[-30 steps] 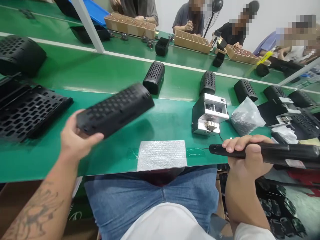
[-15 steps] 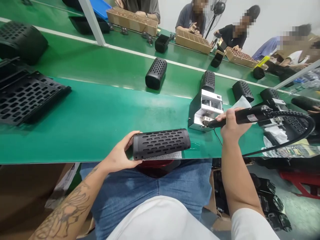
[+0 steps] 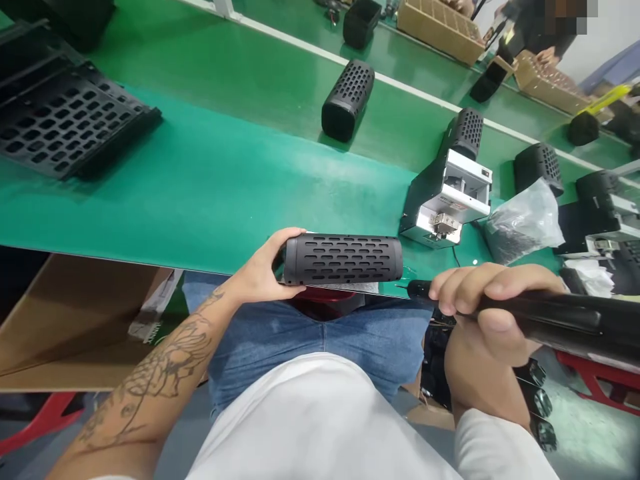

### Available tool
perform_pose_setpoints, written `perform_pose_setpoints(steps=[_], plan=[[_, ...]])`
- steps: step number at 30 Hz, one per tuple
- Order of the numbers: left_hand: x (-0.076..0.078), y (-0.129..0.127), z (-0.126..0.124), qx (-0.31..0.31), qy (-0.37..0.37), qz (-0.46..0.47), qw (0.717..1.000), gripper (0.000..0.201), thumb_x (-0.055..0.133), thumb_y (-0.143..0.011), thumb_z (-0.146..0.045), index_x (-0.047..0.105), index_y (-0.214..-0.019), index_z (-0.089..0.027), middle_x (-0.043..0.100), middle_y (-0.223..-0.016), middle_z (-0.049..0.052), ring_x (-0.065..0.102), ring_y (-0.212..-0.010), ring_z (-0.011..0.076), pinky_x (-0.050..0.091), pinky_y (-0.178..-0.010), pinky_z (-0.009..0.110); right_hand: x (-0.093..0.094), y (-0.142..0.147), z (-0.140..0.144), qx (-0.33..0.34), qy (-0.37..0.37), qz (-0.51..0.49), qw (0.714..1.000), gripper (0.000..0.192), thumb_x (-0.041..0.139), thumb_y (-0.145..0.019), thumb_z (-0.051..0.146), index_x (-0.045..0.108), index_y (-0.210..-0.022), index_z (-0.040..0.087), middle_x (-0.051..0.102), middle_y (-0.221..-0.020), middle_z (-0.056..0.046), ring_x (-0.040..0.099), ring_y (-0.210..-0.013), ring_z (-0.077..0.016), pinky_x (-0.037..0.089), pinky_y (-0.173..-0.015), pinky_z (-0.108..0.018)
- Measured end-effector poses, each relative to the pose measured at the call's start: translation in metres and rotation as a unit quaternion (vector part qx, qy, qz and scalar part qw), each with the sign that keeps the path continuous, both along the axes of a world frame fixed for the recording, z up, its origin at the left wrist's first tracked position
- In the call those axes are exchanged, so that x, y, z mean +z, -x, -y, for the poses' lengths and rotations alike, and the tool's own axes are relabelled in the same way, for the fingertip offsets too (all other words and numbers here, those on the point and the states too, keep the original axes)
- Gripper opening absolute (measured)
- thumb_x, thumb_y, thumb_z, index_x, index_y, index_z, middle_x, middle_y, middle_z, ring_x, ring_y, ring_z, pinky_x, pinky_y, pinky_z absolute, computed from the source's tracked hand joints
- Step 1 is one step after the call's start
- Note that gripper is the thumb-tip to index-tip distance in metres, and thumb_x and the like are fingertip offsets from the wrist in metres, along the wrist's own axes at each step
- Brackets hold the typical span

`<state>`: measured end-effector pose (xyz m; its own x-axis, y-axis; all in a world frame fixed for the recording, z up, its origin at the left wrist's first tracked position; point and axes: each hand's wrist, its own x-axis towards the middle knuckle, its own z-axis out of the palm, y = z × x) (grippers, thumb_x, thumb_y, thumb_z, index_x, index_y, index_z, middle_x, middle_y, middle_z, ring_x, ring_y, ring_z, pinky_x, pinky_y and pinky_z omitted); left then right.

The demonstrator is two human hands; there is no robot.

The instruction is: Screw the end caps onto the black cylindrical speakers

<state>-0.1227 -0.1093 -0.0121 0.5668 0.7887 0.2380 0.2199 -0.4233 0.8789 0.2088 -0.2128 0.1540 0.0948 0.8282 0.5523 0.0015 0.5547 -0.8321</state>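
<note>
My left hand (image 3: 267,270) grips the left end of a black perforated speaker housing (image 3: 345,259), thumb and fingers around its sides. The housing lies lengthwise at the table's front edge, slotted face up. In my right hand (image 3: 500,300) is a black electric screwdriver (image 3: 545,320), raised close to the camera. Its thin bit points left, just short of the housing's right end in the view. Behind it stands a silver and black screw feeder (image 3: 447,197), apart from both hands.
A clear bag of small dark parts (image 3: 525,223) sits right of the feeder. More black housings (image 3: 349,100) stand along the green table (image 3: 240,180). Large perforated black panels (image 3: 65,113) lie at left. A cardboard box (image 3: 65,320) is below the edge. Co-workers sit opposite.
My right hand has drawn the screwdriver away from the feeder, towards me and the housing's right end. The housing has turned to lie more level. The view has shifted.
</note>
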Motion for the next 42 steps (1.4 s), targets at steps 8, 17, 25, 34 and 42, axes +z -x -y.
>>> perform_pose_setpoints(steps=[8, 17, 25, 34, 42], plan=[[0.001, 0.0, 0.0, 0.012, 0.015, -0.006, 1.0, 0.105, 0.095, -0.072, -0.034, 0.042, -0.163, -0.029, 0.056, -0.161, 0.015, 0.06, -0.147, 0.0341, 0.048, -0.129, 0.048, -0.009, 0.006, -0.016, -0.008, -0.009, 0.018, 1.0, 0.018, 0.087, -0.089, 0.031, 0.07, -0.092, 0.025, 0.067, -0.061, 0.006, 0.061, -0.042, -0.0149, 0.061, -0.048, -0.034], [0.002, 0.001, 0.0, 0.009, 0.009, -0.017, 1.0, 0.104, 0.094, -0.072, -0.035, 0.042, -0.162, -0.029, 0.055, -0.162, 0.014, 0.059, -0.148, 0.034, 0.048, -0.129, 0.048, -0.015, 0.009, -0.02, 0.02, -0.001, 0.021, 1.0, 0.019, 0.087, -0.088, 0.023, 0.068, -0.091, 0.024, 0.065, -0.063, 0.006, 0.062, -0.044, -0.0149, 0.061, -0.049, -0.034], [0.0, 0.001, 0.0, 0.011, 0.008, -0.031, 0.999, 0.109, 0.095, -0.071, -0.038, 0.038, -0.163, -0.03, 0.055, -0.162, 0.013, 0.06, -0.146, 0.0352, 0.049, -0.128, 0.049, -0.016, 0.01, -0.026, 0.067, 0.01, 0.012, 0.998, 0.021, 0.085, -0.085, 0.015, 0.066, -0.089, 0.023, 0.065, -0.063, 0.007, 0.061, -0.044, -0.0137, 0.058, -0.048, -0.031], [0.004, -0.001, 0.001, 0.01, -0.019, -0.056, 0.998, 0.108, 0.092, -0.074, -0.038, 0.033, -0.164, -0.03, 0.052, -0.163, 0.013, 0.057, -0.148, 0.0341, 0.047, -0.129, 0.049, -0.013, 0.009, -0.019, 0.037, 0.039, 0.036, 0.998, 0.021, 0.087, -0.086, 0.024, 0.066, -0.087, 0.026, 0.064, -0.06, 0.007, 0.06, -0.043, -0.0141, 0.059, -0.05, -0.033], [0.006, -0.001, 0.004, 0.018, -0.05, -0.063, 0.997, 0.105, 0.09, -0.077, -0.038, 0.032, -0.164, -0.03, 0.051, -0.163, 0.014, 0.056, -0.15, 0.034, 0.046, -0.128, 0.049, -0.001, -0.043, -0.064, -0.31, -0.101, 0.049, 0.944, 0.018, 0.087, -0.087, 0.035, 0.071, -0.09, 0.028, 0.063, -0.062, 0.006, 0.058, -0.049, -0.0193, 0.054, -0.05, -0.039]])
